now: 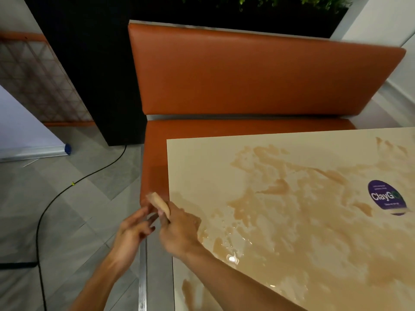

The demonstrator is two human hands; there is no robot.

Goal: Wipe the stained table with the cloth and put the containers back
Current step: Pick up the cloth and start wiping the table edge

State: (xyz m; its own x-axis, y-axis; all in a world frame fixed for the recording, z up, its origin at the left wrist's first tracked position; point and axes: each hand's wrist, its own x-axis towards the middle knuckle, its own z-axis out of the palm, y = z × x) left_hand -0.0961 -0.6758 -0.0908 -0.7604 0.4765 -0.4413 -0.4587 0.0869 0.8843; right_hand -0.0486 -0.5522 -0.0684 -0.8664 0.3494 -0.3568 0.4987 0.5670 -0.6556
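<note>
Wadded cloth (160,204) at the table (202,153) edge, jutting above the right hand (177,230), whose fingers are curled around its lower end. Left hand (132,230) fingertips reach it; blurred, grip unclear.

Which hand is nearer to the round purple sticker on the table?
The right hand, over the edge of the table, gripping the cloth. The left hand is farther from the sticker, off that edge.

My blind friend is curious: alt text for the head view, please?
A person's right hand grips a beige cloth at the edge of a table smeared with brown stains, left hand beside it. An orange bench stands behind.
</note>
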